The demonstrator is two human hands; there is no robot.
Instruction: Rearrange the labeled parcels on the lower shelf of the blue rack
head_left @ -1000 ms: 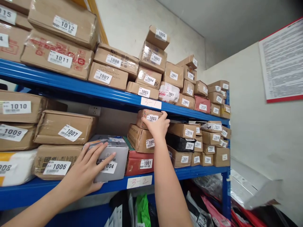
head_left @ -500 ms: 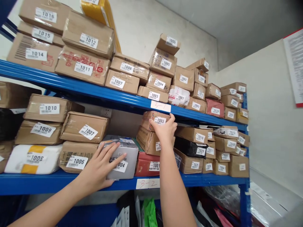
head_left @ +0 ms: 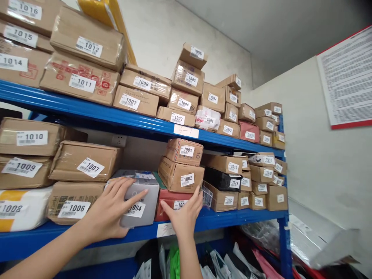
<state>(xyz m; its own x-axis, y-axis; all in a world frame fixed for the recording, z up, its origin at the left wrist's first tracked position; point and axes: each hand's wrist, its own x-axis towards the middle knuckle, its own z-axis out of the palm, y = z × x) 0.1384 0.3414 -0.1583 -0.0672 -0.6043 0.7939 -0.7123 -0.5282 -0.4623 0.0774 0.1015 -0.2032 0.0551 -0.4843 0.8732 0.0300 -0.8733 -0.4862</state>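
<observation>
— Left hand (head_left: 112, 211)?
— Lying flat and spread wide on the front of the grey parcel (head_left: 141, 197), fingers covering part of its label ending in 004. Pressing, not clasping.

— And that parcel?
— Sitting on the middle blue shelf (head_left: 232, 216), just left of the red box (head_left: 171, 199), with carton 1006 (head_left: 72, 201) touching its other side and carton 1007 (head_left: 85, 161) lying up and to the left of the grey parcel.

— Right hand (head_left: 183, 215)?
— Reaching up at the red box, fingers open and loosely fanned over its front and label. Touching, gripping nothing. Hard telling whether the thumb is hooking an edge.

— Stacked on the red box?
— Carrying carton 1002 (head_left: 181, 176), and carton 1003 (head_left: 186, 151) topping that, slightly askew.

— Right of the red box?
— Crowding together on the same shelf: smaller cartons and a black parcel (head_left: 221, 179), labels reading 7019, 7029, 7025.

— Above?
— Holding more labelled cartons on the upper blue shelf (head_left: 72, 108), with tag 3-1 (head_left: 186, 131) stuck on its edge over the red box's stack. Bags (head_left: 221, 263) piling below the red box.
</observation>
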